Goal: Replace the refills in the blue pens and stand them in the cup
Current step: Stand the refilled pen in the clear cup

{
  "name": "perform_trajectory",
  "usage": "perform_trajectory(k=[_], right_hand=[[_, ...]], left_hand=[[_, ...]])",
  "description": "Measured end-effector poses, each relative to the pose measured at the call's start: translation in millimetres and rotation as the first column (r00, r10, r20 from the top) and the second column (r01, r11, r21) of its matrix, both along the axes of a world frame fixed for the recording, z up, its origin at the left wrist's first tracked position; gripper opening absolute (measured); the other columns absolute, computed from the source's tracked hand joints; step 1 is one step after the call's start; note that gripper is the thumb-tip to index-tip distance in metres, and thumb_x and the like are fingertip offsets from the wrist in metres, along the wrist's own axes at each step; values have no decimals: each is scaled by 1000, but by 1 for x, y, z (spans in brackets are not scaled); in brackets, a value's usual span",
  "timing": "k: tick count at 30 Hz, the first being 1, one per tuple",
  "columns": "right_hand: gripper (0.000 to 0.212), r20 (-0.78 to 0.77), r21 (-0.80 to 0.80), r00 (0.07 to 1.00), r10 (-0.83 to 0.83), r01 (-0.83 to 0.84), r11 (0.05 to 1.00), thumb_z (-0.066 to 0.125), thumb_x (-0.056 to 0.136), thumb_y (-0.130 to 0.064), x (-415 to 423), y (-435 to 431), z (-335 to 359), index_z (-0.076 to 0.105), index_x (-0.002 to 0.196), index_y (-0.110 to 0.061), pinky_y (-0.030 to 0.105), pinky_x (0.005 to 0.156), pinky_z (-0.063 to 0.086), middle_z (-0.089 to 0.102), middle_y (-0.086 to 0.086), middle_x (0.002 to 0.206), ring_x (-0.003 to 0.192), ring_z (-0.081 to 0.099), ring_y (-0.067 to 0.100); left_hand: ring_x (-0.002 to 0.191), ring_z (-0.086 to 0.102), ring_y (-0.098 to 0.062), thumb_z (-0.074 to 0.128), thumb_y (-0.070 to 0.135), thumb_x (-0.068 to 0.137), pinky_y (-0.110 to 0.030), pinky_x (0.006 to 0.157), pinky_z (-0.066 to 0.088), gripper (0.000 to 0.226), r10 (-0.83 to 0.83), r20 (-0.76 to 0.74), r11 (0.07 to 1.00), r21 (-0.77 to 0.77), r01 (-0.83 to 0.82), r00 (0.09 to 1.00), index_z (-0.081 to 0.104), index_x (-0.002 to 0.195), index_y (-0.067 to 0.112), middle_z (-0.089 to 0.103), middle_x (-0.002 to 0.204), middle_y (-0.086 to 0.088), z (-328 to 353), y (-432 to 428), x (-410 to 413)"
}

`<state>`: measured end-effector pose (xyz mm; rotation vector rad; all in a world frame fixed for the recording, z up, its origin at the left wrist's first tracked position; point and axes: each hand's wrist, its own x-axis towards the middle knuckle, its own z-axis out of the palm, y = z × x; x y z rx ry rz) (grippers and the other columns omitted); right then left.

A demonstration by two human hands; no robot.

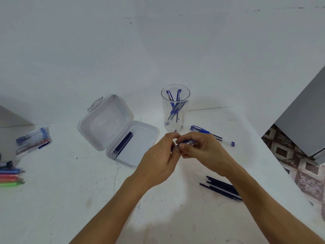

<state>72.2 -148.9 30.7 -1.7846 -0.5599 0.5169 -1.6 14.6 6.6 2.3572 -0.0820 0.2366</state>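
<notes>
Both hands meet in front of the clear cup (175, 120). My left hand (160, 159) and my right hand (202, 152) are each closed on one blue pen (186, 142), which lies mostly hidden between the fingers. The cup holds several blue pens (174, 106) standing tilted. Another blue pen (212, 135) lies on the table right of the cup, behind my right hand. An open clear box (144, 150) to the left holds a few dark refills (123, 145). Several loose dark refills (221, 188) lie on the table under my right forearm.
A packet of pens (33, 140) lies at the far left, with coloured markers (10, 176) below it near the edge. The white table (70, 199) ends at the right, where patterned floor (302, 166) and a grey cabinet (307, 120) show. A white wall stands behind.
</notes>
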Motion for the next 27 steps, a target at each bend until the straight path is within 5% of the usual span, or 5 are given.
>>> perform_trajectory(k=[8, 12, 16, 20, 27], right_hand=[[18, 256, 342, 844, -471, 377, 861, 70, 90, -15, 18, -11, 58, 61, 106, -14, 25, 74, 60, 76, 2, 84, 79, 75, 13], [17, 389, 449, 695, -604, 429, 783, 68, 93, -23, 37, -8, 82, 61, 107, -19, 26, 79, 57, 73, -4, 88, 81, 73, 11], [23, 612, 302, 601, -514, 423, 854, 63, 96, -26, 57, 8, 87, 61, 119, -22, 12, 78, 51, 68, -16, 84, 84, 67, 0], [36, 723, 106, 604, -336, 384, 917, 60, 97, -29, 66, 31, 75, 51, 132, -27, 29, 85, 54, 67, -12, 91, 87, 64, 7], [12, 815, -9, 546, -193, 345, 939, 55, 99, -22, 78, 58, 50, 61, 107, -16, 26, 74, 48, 72, 0, 92, 83, 62, 17]], left_hand=[[121, 45, 3, 46, 32, 101, -5, 88, 39, 38, 282, 231, 927, -317, -203, 931, 41, 138, 26, 43, 134, 11, 37, 18, 27], [129, 42, -8, 52, 22, 97, -26, 102, 41, 54, 342, 103, 861, -433, -268, 934, 30, 147, 25, 37, 143, 8, 37, 23, 55], [137, 37, -18, 68, 42, 87, -41, 110, 38, 81, 355, -40, 869, -355, -345, 934, 23, 150, 22, 30, 153, 0, 21, 21, 83], [128, 46, -18, 74, 38, 83, -36, 102, 44, 72, 361, -8, 868, -364, -339, 933, 35, 142, 25, 46, 140, 4, 11, 13, 95], [125, 50, -19, 75, 39, 80, -42, 102, 47, 72, 356, -58, 834, -429, -346, 933, 35, 139, 25, 49, 139, 0, 6, 12, 100]])
